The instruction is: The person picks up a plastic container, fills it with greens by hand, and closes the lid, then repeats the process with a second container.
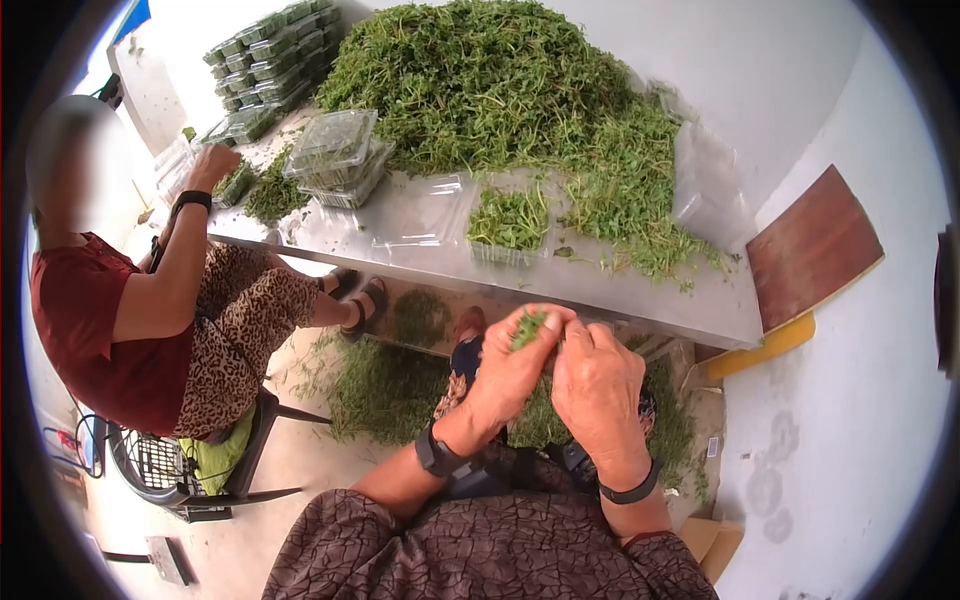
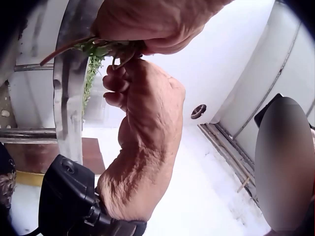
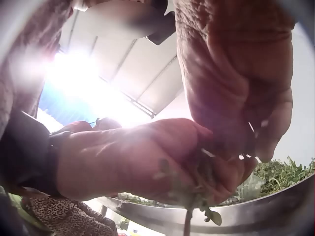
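Observation:
Above the lap, the left hand (image 1: 512, 372) grips a small bunch of greens (image 1: 527, 330), with the thumb across it. Close beside it, the right hand (image 1: 600, 390) has its fingers curled and pinches at the bunch. In the left wrist view, a reddish stem and leaves of the greens (image 2: 101, 48) stick out between the left hand (image 2: 152, 22) and the right hand (image 2: 150, 105). Leaves (image 3: 212, 216) hang below the left hand (image 3: 128, 157) in the right wrist view, where the right hand (image 3: 236, 78) comes down from above; its fingertips are partly hidden.
A metal table (image 1: 620, 300) ahead bears a large heap of greens (image 1: 480, 85), a filled clear box (image 1: 508, 225), empty boxes (image 1: 335, 140) and stacked packed boxes (image 1: 275, 55). At left a seated person (image 1: 120, 330) works at the table. Loose greens (image 1: 380, 390) lie on the floor.

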A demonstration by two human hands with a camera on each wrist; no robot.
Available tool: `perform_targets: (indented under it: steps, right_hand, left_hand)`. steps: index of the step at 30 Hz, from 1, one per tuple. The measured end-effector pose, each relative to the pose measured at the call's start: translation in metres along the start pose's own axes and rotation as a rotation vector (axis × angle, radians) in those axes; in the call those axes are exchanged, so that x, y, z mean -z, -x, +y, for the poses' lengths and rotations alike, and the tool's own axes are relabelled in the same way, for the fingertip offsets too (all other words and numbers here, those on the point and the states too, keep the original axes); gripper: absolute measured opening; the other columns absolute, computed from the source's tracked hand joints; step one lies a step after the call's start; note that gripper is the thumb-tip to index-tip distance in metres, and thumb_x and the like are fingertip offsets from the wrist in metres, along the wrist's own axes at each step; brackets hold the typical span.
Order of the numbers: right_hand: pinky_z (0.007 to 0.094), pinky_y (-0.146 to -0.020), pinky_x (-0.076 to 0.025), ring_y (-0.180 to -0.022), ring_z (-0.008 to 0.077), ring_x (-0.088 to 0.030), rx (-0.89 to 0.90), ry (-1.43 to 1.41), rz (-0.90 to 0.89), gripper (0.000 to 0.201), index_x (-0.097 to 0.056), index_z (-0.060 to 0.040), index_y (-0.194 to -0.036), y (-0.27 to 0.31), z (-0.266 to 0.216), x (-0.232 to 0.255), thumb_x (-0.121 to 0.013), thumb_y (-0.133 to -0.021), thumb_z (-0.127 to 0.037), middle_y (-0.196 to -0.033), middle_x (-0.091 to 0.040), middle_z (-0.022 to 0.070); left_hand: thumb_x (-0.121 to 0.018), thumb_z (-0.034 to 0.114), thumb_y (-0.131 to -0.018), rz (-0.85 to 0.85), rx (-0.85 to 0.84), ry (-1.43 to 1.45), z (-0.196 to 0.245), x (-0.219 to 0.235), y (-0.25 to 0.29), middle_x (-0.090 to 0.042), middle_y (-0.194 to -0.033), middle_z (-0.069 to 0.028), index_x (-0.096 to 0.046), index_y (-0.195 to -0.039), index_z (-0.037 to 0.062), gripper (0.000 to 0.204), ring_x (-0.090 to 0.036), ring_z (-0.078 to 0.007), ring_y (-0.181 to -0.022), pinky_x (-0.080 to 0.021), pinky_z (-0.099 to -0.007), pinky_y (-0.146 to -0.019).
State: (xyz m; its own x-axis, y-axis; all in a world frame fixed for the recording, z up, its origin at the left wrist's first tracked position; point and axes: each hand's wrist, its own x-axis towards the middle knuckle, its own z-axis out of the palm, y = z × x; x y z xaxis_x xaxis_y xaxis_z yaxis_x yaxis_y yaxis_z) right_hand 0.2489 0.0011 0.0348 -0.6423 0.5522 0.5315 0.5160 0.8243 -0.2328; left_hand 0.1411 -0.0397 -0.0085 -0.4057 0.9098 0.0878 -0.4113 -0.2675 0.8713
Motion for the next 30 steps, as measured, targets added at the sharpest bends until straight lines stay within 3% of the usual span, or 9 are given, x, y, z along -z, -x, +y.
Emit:
perform_targets:
  steps: [2, 3, 6, 9, 13, 17, 20, 23, 30]
  right_hand:
    - [0.0346, -0.054, -0.049, -0.062, 0.0262, -0.062, 0.006, -0.166, 0.049, 0.031, -0.059, 0.0012, -0.110, -0.002, -0.006, 0.006, -0.063, -0.079, -0.003, -0.082, -0.061, 0.0135]
    - [0.0346, -0.054, -0.049, -0.062, 0.0262, -0.062, -0.004, -0.171, 0.041, 0.031, -0.059, 0.0012, -0.110, 0.000, -0.006, 0.005, -0.063, -0.079, -0.003, -0.082, -0.061, 0.0135]
    - [0.0202, -0.054, -0.046, -0.063, 0.0080, -0.058, -0.145, -0.574, 0.104, 0.039, -0.056, 0.0023, -0.118, 0.006, -0.005, 0.008, -0.068, -0.081, -0.004, -0.093, -0.065, 0.0115]
    - [0.0275, -0.052, -0.049, -0.054, 0.0160, -0.059, -0.151, -0.739, 0.070, 0.041, -0.056, 0.0015, -0.115, 0.006, -0.007, 0.011, -0.071, -0.078, -0.008, -0.089, -0.064, 0.0154]
    - [0.0276, -0.050, -0.047, -0.052, 0.0150, -0.057, -0.137, -0.778, -0.048, 0.039, -0.057, 0.0019, -0.112, 0.009, -0.011, 0.005, -0.071, -0.078, -0.009, -0.083, -0.064, 0.0135]
    - [0.0291, -0.050, -0.046, -0.054, 0.0176, -0.061, -0.225, -0.826, -0.004, 0.026, -0.057, 0.0013, -0.100, 0.010, -0.015, -0.004, -0.069, -0.078, -0.006, -0.071, -0.063, 0.0114]
    - [0.0292, -0.050, -0.046, -0.055, 0.0200, -0.062, -0.280, -0.889, -0.049, 0.021, -0.057, 0.0006, -0.097, 0.011, -0.012, -0.004, -0.066, -0.078, -0.001, -0.068, -0.062, 0.0112]
    - [0.0291, -0.051, -0.047, -0.054, 0.0220, -0.061, -0.183, -0.794, 0.007, 0.020, -0.057, -0.0005, -0.098, 0.012, -0.004, -0.009, -0.063, -0.078, 0.003, -0.067, -0.062, 0.0118]
    - [0.0303, -0.053, -0.048, -0.056, 0.0236, -0.063, -0.193, -0.745, -0.060, 0.022, -0.058, -0.0014, -0.099, 0.011, -0.007, -0.004, -0.062, -0.078, 0.003, -0.068, -0.062, 0.0130]
  left_hand:
    - [-0.049, 0.018, -0.097, 0.093, 0.035, 0.186, 0.002, 0.007, -0.005, -0.060, -0.083, -0.0037, -0.059, -0.097, 0.0042, 0.017, -0.057, -0.0110, -0.075, -0.048, -0.0258, -0.068]
    - [-0.051, 0.019, -0.097, 0.106, 0.070, 0.332, 0.010, 0.010, -0.006, -0.060, -0.081, -0.0035, -0.061, -0.095, 0.0042, 0.018, -0.051, -0.0101, -0.066, -0.043, -0.0240, -0.059]
    - [-0.050, 0.024, -0.097, 0.122, 0.049, 0.501, 0.032, 0.013, -0.012, -0.056, -0.087, -0.0068, -0.056, -0.097, 0.0036, 0.021, -0.049, -0.0125, -0.069, -0.042, -0.0254, -0.063]
    - [-0.050, 0.026, -0.097, 0.137, 0.002, 0.609, 0.043, 0.008, -0.012, -0.054, -0.091, -0.0077, -0.054, -0.099, 0.0037, 0.022, -0.047, -0.0128, -0.071, -0.042, -0.0258, -0.064]
    - [-0.049, 0.028, -0.097, 0.070, 0.011, 0.657, 0.037, 0.003, -0.007, -0.052, -0.093, -0.0077, -0.052, -0.101, 0.0049, 0.024, -0.047, -0.0142, -0.072, -0.043, -0.0269, -0.065]
    - [-0.049, 0.031, -0.097, 0.021, 0.040, 0.760, 0.031, 0.003, -0.003, -0.052, -0.095, -0.0086, -0.052, -0.101, 0.0064, 0.025, -0.049, -0.0155, -0.075, -0.045, -0.0278, -0.069]
    - [-0.048, 0.030, -0.097, 0.115, 0.075, 0.838, 0.032, 0.003, -0.006, -0.053, -0.097, -0.0095, -0.052, -0.101, 0.0067, 0.024, -0.050, -0.0160, -0.077, -0.047, -0.0283, -0.070]
    - [-0.047, 0.028, -0.098, 0.100, 0.073, 0.903, 0.031, 0.008, -0.007, -0.054, -0.098, -0.0107, -0.053, -0.101, 0.0062, 0.023, -0.051, -0.0162, -0.078, -0.047, -0.0283, -0.070]
    - [-0.047, 0.027, -0.098, 0.083, 0.058, 0.987, 0.030, 0.015, -0.008, -0.053, -0.098, -0.0117, -0.053, -0.100, 0.0051, 0.023, -0.049, -0.0158, -0.076, -0.045, -0.0276, -0.067]
